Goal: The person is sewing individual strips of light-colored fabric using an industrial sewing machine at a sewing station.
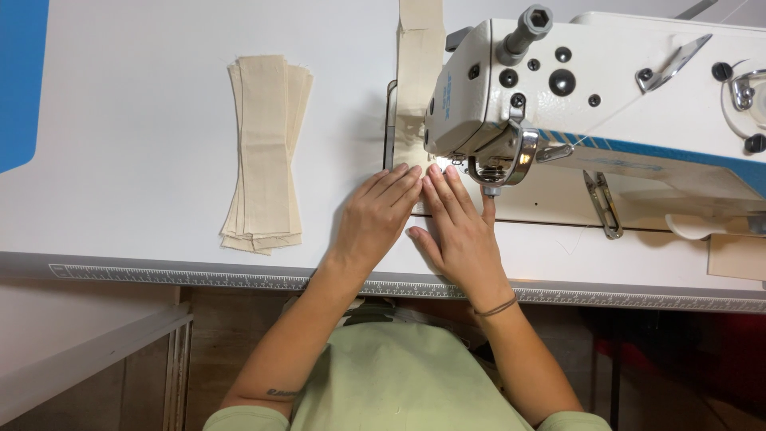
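Note:
My left hand (377, 214) and my right hand (459, 230) lie flat, side by side, on a cream fabric strip (420, 76) on the white table. Their fingertips point at the presser foot (488, 172) of a white sewing machine (590, 88). The strip runs away from my hands, under the machine head and on toward the table's far edge. Most of the part under my palms is hidden. Fingers are extended and pressed down, not gripping.
A stack of several cream fabric strips (266, 156) lies to the left on the white table (120, 120). Metal snips (604, 203) rest on the machine bed at right. A ruler strip (199, 277) lines the table's near edge. A blue panel (20, 80) sits far left.

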